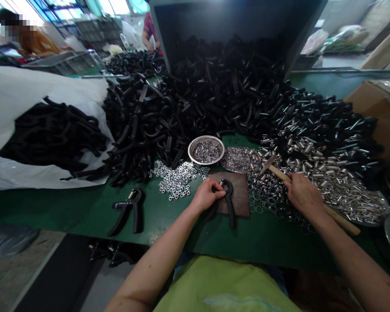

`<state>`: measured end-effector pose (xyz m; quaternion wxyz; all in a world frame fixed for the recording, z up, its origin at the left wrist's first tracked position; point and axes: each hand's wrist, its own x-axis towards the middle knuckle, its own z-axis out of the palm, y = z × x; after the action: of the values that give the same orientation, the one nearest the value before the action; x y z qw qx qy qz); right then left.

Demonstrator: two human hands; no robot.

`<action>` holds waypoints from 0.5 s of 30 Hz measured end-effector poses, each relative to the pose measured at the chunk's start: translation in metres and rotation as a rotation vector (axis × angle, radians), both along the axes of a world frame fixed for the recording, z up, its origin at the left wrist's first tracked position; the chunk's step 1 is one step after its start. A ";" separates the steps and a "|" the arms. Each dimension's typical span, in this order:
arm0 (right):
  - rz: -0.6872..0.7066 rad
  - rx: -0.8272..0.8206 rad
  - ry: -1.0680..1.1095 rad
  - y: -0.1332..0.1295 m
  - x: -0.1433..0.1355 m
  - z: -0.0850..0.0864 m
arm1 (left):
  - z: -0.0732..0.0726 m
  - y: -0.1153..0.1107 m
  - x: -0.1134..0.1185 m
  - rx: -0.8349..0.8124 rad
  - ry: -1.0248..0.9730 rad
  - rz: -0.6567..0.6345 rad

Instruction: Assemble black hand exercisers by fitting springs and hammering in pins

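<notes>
My left hand (208, 195) is closed, pinching a black hand grip strengthener (230, 208) near its spring end. The strengthener rests on a dark square plate (242, 195) on the green table. Farther right, my right hand (303, 195) is wrapped round the wooden handle of a hammer (281, 174). Its metal head is raised over the loose springs and rings, apart from the strengthener. Another hand grip strengthener (136, 210) lies on the table to the left of my left arm.
A metal bowl (206, 150) of small parts stands behind the plate. Small nuts (175, 180) lie to its left, springs (338, 184) to the right. Black handles (195, 99) are heaped at the back, and a white sack (48, 177) holds more. A cardboard box (377, 112) stands right. Two people are beyond.
</notes>
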<state>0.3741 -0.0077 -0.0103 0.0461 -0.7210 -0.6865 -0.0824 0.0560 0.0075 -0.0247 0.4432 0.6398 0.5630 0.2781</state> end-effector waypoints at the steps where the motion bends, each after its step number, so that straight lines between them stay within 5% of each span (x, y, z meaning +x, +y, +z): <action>1: 0.002 0.014 0.046 -0.001 -0.006 0.008 | 0.000 0.001 0.000 -0.006 0.001 -0.001; 7: 0.245 0.020 0.763 -0.019 -0.067 0.062 | -0.003 0.005 -0.001 -0.045 0.029 -0.024; 10: 0.323 0.060 0.810 -0.023 -0.097 0.053 | -0.004 0.005 -0.001 -0.027 0.039 -0.024; 15: 0.405 -0.206 0.657 -0.021 -0.112 0.039 | -0.003 0.003 -0.002 -0.015 0.078 -0.015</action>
<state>0.2618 -0.0284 0.0283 0.2059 -0.5599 -0.7681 0.2328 0.0538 0.0103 -0.0274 0.4279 0.6511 0.5768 0.2454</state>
